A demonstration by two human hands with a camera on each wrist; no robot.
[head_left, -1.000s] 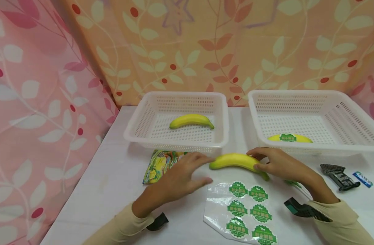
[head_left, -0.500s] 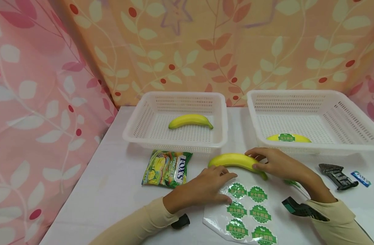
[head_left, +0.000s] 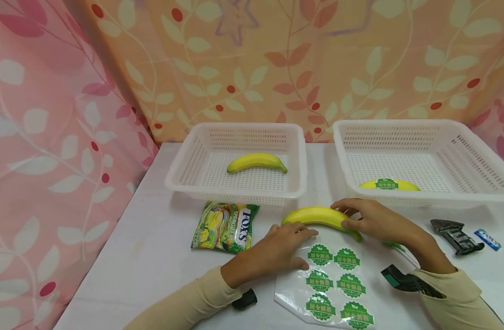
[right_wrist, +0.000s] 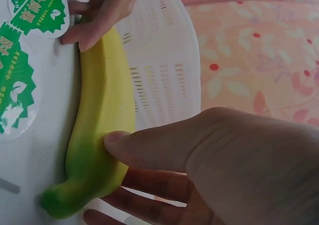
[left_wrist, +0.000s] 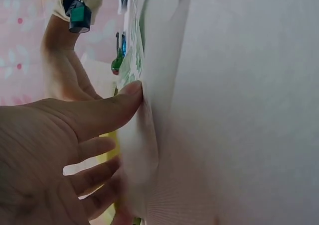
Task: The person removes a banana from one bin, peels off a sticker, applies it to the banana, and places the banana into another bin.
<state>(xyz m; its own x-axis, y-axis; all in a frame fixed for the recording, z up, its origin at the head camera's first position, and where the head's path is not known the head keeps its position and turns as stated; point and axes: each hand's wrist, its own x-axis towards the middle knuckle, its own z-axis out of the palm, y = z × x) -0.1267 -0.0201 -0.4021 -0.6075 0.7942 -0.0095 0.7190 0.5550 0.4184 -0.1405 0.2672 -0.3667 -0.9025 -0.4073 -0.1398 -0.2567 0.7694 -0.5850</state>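
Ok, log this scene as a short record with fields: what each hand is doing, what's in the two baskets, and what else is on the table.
left hand: fingers on the sticker sheet, beside the banana
right hand: grips the banana near its stem end
left basket: one plain banana
right basket: one banana with a green sticker
also on table: candy bag, black clip

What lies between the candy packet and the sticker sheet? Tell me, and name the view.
The left hand lies there, fingers reaching onto the sticker sheet edge, right of the candy packet. The head view shows it.
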